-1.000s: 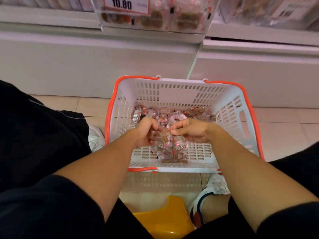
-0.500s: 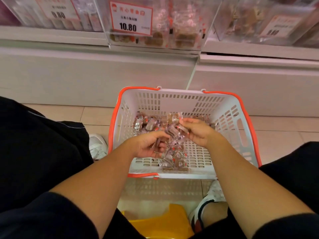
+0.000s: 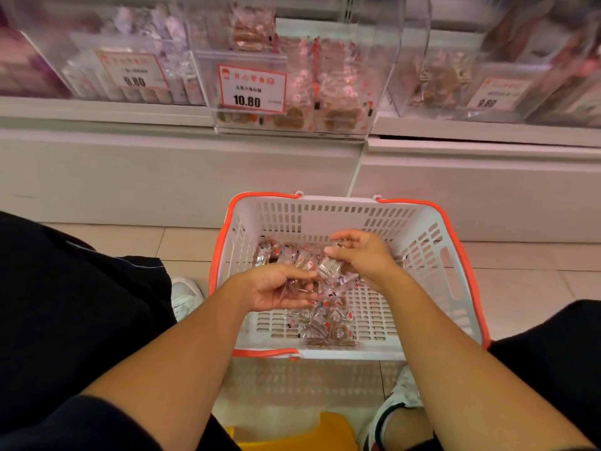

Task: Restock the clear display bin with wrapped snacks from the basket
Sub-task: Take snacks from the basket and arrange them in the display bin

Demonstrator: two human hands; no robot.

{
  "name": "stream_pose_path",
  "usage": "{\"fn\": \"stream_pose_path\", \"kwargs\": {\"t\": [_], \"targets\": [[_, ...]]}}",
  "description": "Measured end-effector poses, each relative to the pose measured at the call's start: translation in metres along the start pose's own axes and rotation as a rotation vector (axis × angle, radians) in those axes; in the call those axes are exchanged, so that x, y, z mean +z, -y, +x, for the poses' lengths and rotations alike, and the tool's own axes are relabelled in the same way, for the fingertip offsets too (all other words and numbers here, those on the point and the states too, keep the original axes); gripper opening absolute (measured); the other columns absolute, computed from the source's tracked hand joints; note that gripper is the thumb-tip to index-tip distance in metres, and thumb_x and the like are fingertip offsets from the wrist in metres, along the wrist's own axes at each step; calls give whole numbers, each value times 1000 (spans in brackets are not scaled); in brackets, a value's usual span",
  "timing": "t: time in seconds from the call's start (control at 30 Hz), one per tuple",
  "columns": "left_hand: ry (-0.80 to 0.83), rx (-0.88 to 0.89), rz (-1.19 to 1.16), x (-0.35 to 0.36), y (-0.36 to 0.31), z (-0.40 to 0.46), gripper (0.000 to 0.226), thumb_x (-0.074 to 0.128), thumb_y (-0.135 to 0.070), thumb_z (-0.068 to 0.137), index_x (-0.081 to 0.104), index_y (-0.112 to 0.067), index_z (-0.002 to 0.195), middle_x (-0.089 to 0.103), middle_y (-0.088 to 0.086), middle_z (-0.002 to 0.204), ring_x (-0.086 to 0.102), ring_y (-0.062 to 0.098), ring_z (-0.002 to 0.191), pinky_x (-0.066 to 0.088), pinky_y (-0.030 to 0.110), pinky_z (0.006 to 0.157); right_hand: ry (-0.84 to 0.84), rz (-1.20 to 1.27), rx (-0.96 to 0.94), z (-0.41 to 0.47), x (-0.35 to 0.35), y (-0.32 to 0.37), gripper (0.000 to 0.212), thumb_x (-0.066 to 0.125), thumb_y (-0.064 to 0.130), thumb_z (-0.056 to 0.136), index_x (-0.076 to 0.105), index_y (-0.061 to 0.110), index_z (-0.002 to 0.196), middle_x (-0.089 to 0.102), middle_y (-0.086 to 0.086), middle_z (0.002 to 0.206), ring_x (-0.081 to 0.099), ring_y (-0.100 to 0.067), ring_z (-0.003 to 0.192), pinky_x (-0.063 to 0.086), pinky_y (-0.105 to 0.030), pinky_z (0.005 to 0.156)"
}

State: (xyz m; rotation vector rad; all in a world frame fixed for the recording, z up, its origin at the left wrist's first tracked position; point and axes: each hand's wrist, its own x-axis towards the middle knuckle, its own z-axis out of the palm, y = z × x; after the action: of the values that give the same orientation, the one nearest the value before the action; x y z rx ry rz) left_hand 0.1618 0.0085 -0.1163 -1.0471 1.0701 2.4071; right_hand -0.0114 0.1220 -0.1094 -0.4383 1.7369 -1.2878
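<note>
While over the basket, both hands' (loose) grip on wrapped snacks.

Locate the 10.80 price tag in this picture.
In the head view, the 10.80 tag hangs on the front of the middle clear bin, top centre, on the shelf above the basket.
</note>
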Motion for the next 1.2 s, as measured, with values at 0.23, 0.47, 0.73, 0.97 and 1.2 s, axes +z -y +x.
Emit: {"fn": "stream_pose_path", "kwargs": {"t": [0.23,0.47,0.73,0.97,1.2], "targets": [[147,51,-31,13,-19,-18,70,92,-31,62,67,-5,121,65,18,126,64,30,116,61,25,60,169,203,18,-10,0,22,30,82,6,57,74,6,85,74,-9,77,71,-17,68,59,-25,65],[131,93,33,27,-57,-45,33,74,-20,78,73,-10,109,71,16,115,70,27,104,59,21,54,285,12,-231,-22,12,64,39,77,-2,77,73,18,111,75,-11,90,69,-26,86,56,-41,81],[12,240,377,43,-132,-121,30,76,-12,69,74,-18,98,75,2,98,73,14,92,57,23,58,465,-314,-534,-45,41,133,56,52,8,101,37,28,150,49,12,147,43,0,136,36,-26,114],[80,243,607,42,-162,-160,41,72,5,77,68,-9,115,74,4,100,72,15,98,58,24,59,411,-418,-761,-66,52,176,71,68,-1,88,44,37,144,50,28,141,45,6,133,42,-16,103],[199,421,634,59,-201,-167,23,75,4,72,70,-14,87,72,3,81,72,13,74,52,16,50,346,-761,-893,-77,29,247,56,87,18,73,65,30,123,62,9,115,61,-11,110,49,-27,95]]}}
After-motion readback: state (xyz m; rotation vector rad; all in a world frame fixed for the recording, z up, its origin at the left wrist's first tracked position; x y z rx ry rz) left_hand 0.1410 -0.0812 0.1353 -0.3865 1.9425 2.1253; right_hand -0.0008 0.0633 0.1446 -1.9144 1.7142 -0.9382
